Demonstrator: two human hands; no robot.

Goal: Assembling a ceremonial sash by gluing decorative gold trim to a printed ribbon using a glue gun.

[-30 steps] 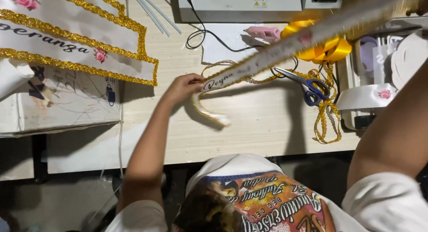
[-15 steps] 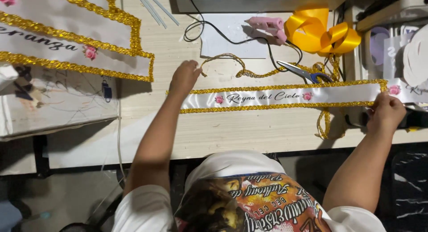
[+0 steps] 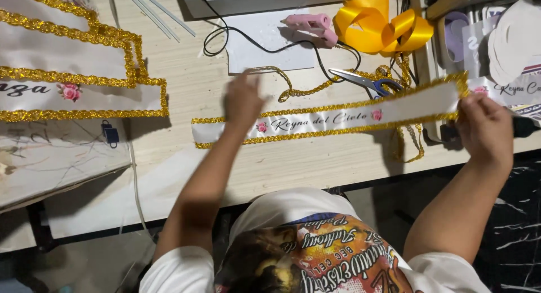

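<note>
Left hand [image 3: 242, 101] flat, fingers spread, pressing on the white sash [image 3: 338, 118] near its left end; blurred, gripping nothing. Right hand [image 3: 484, 129] closed around the sash's right end at the worktop [image 3: 315, 163] edge. Sash lies stretched across the worktop between both hands, gold-trimmed, small pink roses on it. Just behind it: scissors [image 3: 366, 81], loose gold braid [image 3: 298, 87], pink glue gun [image 3: 310, 27], yellow ribbon [image 3: 377, 22]. Far left, larger gold-edged sashes [image 3: 73, 73].
</note>
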